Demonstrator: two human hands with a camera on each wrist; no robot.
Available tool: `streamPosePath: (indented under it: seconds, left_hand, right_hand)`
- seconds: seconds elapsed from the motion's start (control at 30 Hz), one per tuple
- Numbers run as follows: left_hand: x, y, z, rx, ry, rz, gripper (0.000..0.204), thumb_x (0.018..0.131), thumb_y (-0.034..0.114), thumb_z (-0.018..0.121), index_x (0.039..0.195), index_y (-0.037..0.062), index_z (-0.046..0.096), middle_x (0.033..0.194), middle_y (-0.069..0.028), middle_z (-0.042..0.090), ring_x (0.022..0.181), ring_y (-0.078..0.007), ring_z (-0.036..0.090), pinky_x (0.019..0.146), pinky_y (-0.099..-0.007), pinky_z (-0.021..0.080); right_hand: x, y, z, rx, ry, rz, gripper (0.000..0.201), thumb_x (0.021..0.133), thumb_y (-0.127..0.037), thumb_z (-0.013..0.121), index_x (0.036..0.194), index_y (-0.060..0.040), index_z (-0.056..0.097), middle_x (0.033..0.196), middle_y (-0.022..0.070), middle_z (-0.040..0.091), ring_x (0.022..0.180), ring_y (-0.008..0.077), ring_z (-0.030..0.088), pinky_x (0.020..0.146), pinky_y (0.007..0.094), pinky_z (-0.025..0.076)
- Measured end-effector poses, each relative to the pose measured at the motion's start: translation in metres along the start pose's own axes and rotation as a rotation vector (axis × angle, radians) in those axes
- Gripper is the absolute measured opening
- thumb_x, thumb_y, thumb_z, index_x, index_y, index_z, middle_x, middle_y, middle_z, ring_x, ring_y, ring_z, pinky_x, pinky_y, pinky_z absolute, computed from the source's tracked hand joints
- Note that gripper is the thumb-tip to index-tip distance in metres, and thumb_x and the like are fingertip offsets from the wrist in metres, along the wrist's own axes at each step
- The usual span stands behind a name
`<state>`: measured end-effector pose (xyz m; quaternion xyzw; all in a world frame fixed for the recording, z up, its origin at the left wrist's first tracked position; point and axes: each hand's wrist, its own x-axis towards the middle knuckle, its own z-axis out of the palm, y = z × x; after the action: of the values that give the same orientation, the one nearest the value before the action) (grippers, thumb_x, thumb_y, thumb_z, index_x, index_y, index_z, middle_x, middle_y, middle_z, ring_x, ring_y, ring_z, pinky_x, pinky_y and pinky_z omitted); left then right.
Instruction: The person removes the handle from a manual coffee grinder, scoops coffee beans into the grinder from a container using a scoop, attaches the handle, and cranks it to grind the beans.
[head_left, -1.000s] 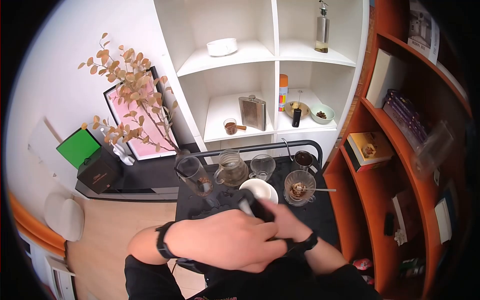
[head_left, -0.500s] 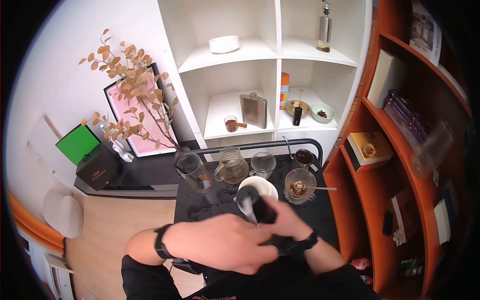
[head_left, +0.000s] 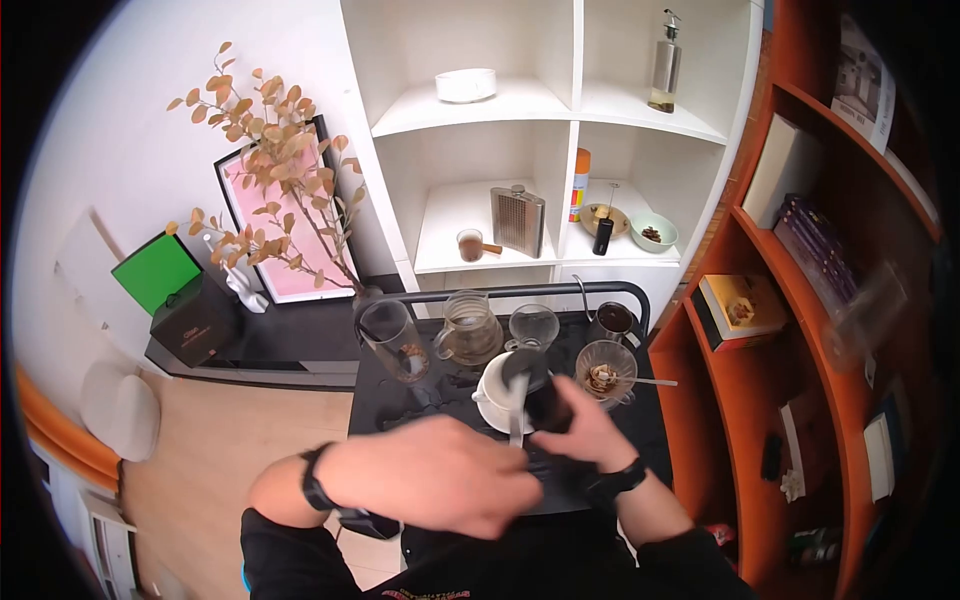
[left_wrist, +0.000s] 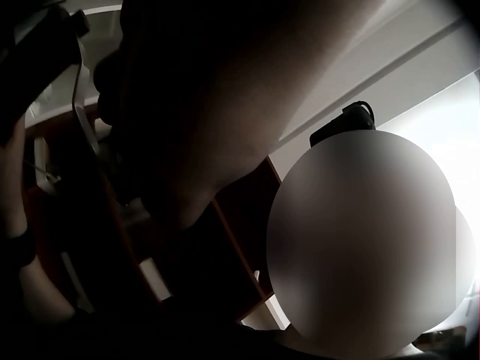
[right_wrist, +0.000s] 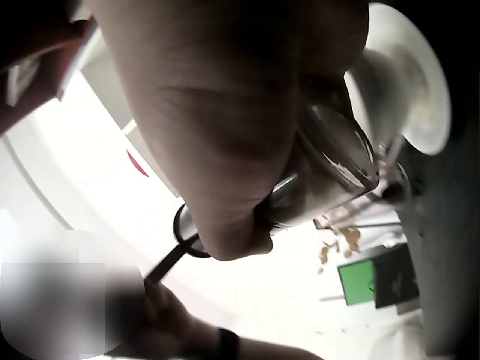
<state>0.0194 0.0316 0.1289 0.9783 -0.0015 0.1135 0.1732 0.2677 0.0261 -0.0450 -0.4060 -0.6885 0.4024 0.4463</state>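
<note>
In the head view my right hand (head_left: 590,430) grips the black body of a hand coffee grinder (head_left: 546,398), tilted over a white cup (head_left: 493,388) on a saucer. A metal crank arm (head_left: 517,410) runs from the grinder's top toward my left hand (head_left: 430,475), blurred, its curled fingers at the crank's end. In the dark left wrist view the crank arm (left_wrist: 84,124) reaches the left hand's fingers, where the knob is hidden. The right wrist view shows my right hand (right_wrist: 217,127) wrapped round the grinder, with the crank (right_wrist: 166,261) running to the left hand.
On the black cart top (head_left: 380,415) stand a tall glass (head_left: 393,345), a glass jug (head_left: 470,335), a glass cup (head_left: 533,328), a metal cup (head_left: 612,320) with dark contents, and a glass dripper (head_left: 603,375) with a stick across it. White shelves rise behind; orange-brown shelves (head_left: 690,400) flank the right.
The grinder has shifted a little right with my right hand and shows more of its crank arm. My left hand has moved round with the crank, toward the left and away from the right hand.
</note>
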Motion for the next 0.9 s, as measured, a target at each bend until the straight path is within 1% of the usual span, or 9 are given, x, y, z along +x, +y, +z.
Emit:
streamPosePath:
  seconds: [0.07, 0.13, 0.2, 0.27, 0.37, 0.53, 0.67, 0.83, 0.9]
  left_hand:
    - [-0.027, -0.017, -0.013, 0.073, 0.060, -0.256, 0.015, 0.080, 0.020, 0.071, 0.086, 0.0120, 0.059, 0.077, -0.0061, 0.056, 0.069, -0.0280, 0.063, 0.057, -0.0394, 0.050]
    - [-0.040, -0.052, -0.014, 0.150, 0.128, -0.527, 0.018, 0.084, 0.016, 0.066, 0.092, 0.0071, 0.053, 0.077, -0.0127, 0.059, 0.074, -0.0351, 0.064, 0.063, -0.0462, 0.052]
    - [-0.032, -0.076, -0.002, 0.248, 0.247, -0.513, 0.020, 0.086, 0.015, 0.066, 0.093, 0.0044, 0.052, 0.078, -0.0154, 0.059, 0.074, -0.0368, 0.064, 0.064, -0.0469, 0.052]
    - [-0.011, -0.055, -0.006, 0.178, 0.199, -0.411, 0.021, 0.087, 0.017, 0.067, 0.096, 0.0037, 0.053, 0.081, -0.0152, 0.059, 0.076, -0.0374, 0.065, 0.065, -0.0470, 0.053]
    - [0.016, -0.004, 0.008, -0.004, 0.138, 0.008, 0.023, 0.084, 0.023, 0.071, 0.086, 0.0091, 0.053, 0.083, -0.0080, 0.053, 0.070, -0.0265, 0.061, 0.057, -0.0374, 0.050]
    - [-0.020, -0.007, -0.017, -0.054, 0.054, -0.188, 0.019, 0.081, 0.016, 0.071, 0.083, 0.0065, 0.055, 0.074, -0.0093, 0.053, 0.064, -0.0311, 0.060, 0.054, -0.0417, 0.049]
    - [-0.044, -0.057, -0.014, 0.100, 0.108, -0.548, 0.018, 0.088, 0.018, 0.064, 0.092, 0.0048, 0.052, 0.078, -0.0162, 0.062, 0.073, -0.0400, 0.063, 0.064, -0.0492, 0.051]
    - [0.001, -0.057, -0.005, 0.171, 0.242, -0.374, 0.020, 0.089, 0.018, 0.066, 0.095, 0.0049, 0.052, 0.081, -0.0158, 0.058, 0.074, -0.0383, 0.063, 0.064, -0.0456, 0.051]
    - [0.019, -0.020, -0.006, 0.098, 0.171, -0.177, 0.020, 0.086, 0.018, 0.068, 0.093, 0.0070, 0.053, 0.080, -0.0119, 0.054, 0.070, -0.0330, 0.062, 0.059, -0.0418, 0.050]
  right_hand:
    - [-0.016, -0.006, -0.022, 0.328, 0.026, 0.058, 0.077, 0.074, -0.014, 0.085, 0.141, 0.0030, 0.049, 0.122, 0.0150, 0.066, 0.114, 0.0174, 0.063, 0.100, 0.0343, 0.050]
    - [-0.029, -0.036, -0.031, 0.052, -0.260, 0.165, 0.073, 0.074, -0.016, 0.084, 0.138, 0.0002, 0.052, 0.108, 0.0124, 0.068, 0.096, 0.0218, 0.069, 0.085, 0.0361, 0.055]
    - [-0.016, -0.051, 0.007, -0.179, -0.379, -0.286, 0.070, 0.077, -0.023, 0.082, 0.138, -0.0035, 0.054, 0.109, 0.0135, 0.069, 0.097, 0.0278, 0.070, 0.084, 0.0384, 0.056]
    - [-0.007, -0.038, 0.038, -0.183, -0.567, -0.164, 0.068, 0.078, -0.029, 0.080, 0.138, -0.0057, 0.056, 0.118, 0.0160, 0.068, 0.104, 0.0317, 0.069, 0.090, 0.0399, 0.056]
    - [0.004, -0.005, 0.049, -0.056, -0.331, -0.116, 0.068, 0.079, -0.022, 0.080, 0.139, -0.0047, 0.054, 0.125, 0.0144, 0.067, 0.111, 0.0219, 0.067, 0.097, 0.0359, 0.052]
    - [-0.002, -0.008, -0.006, 0.270, 0.025, 0.116, 0.079, 0.074, -0.009, 0.084, 0.144, 0.0002, 0.048, 0.120, 0.0072, 0.064, 0.113, 0.0140, 0.059, 0.099, 0.0313, 0.047]
    - [-0.024, -0.047, -0.027, -0.130, -0.196, -0.074, 0.076, 0.071, -0.021, 0.086, 0.137, -0.0019, 0.054, 0.109, 0.0153, 0.068, 0.096, 0.0261, 0.069, 0.089, 0.0360, 0.054]
    - [-0.005, -0.035, 0.041, -0.188, -0.557, -0.057, 0.072, 0.076, -0.026, 0.081, 0.140, -0.0063, 0.054, 0.126, 0.0169, 0.066, 0.117, 0.0308, 0.065, 0.099, 0.0388, 0.052]
    - [-0.004, 0.014, 0.058, -0.025, -0.317, -0.231, 0.073, 0.077, -0.025, 0.081, 0.141, -0.0052, 0.053, 0.128, 0.0160, 0.065, 0.120, 0.0284, 0.063, 0.102, 0.0392, 0.050]
